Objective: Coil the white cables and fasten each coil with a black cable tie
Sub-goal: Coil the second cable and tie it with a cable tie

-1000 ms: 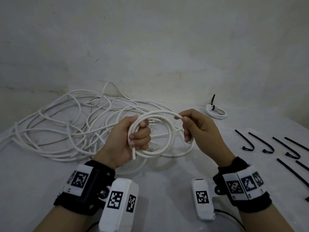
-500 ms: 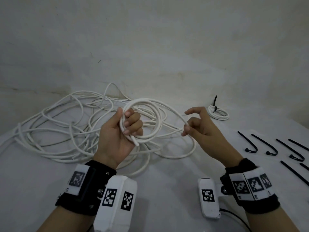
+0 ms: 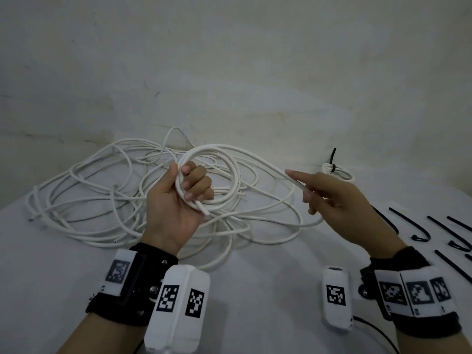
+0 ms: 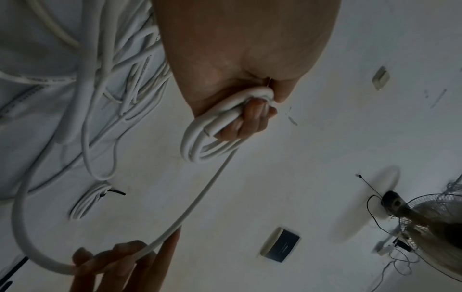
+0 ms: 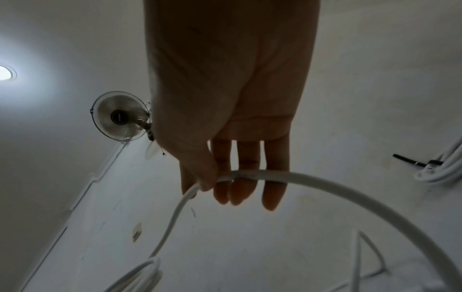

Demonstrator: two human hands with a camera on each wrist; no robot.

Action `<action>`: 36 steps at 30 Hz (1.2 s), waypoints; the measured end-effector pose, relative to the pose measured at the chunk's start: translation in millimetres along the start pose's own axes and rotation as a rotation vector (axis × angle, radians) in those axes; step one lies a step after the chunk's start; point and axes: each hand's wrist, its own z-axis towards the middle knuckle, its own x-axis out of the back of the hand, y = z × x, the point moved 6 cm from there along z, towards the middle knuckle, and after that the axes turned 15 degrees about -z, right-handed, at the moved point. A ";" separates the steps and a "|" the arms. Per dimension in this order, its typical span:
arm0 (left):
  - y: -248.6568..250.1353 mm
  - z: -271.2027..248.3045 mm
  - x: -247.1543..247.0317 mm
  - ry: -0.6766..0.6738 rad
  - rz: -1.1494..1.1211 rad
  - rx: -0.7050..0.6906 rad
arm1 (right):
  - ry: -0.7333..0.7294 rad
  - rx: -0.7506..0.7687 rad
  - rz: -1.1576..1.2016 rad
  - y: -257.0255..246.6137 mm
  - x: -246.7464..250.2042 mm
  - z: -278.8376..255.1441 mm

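My left hand (image 3: pixel 189 190) grips a small coil of white cable (image 3: pixel 231 164) raised above the table, its cut end sticking out below the fingers. From the coil a single strand (image 3: pixel 268 166) runs right to my right hand (image 3: pixel 304 192), which pinches it between thumb and forefinger, the other fingers nearly straight. The left wrist view shows the coil (image 4: pixel 197 146) bunched in the left hand (image 4: pixel 250 118). In the right wrist view the thumb of the right hand (image 5: pixel 210 183) presses the cable (image 5: pixel 325 185) against the fingers. A finished coil (image 3: pixel 334 171) with a black tie lies at the far right.
A large loose tangle of white cable (image 3: pixel 89 200) covers the white table (image 3: pixel 268 290) behind and left of my hands. Several black cable ties (image 3: pixel 419 226) lie in a row at the right edge. A wall stands close behind the table.
My right hand left the loop it had laid on the coil, moved right and took hold of the strand further along. My left hand lifted the coil a little.
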 end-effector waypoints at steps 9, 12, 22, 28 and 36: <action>12.0 -0.3 1.2 -0.002 -0.011 -0.049 | -0.138 0.000 -0.081 -13.2 -20.6 2.0; 6.4 1.3 4.1 0.036 0.043 -0.044 | -0.245 0.130 -0.136 -32.7 -36.8 0.5; -19.1 0.0 -0.1 0.220 0.266 -0.091 | -0.431 0.330 -0.015 -92.2 -52.9 -11.7; -33.2 -2.3 0.2 0.277 0.402 -0.029 | -0.445 0.240 -0.027 -90.0 -46.2 -13.7; -67.8 -13.4 17.6 0.286 0.750 0.230 | -0.028 0.286 -0.088 -86.6 -21.2 -2.1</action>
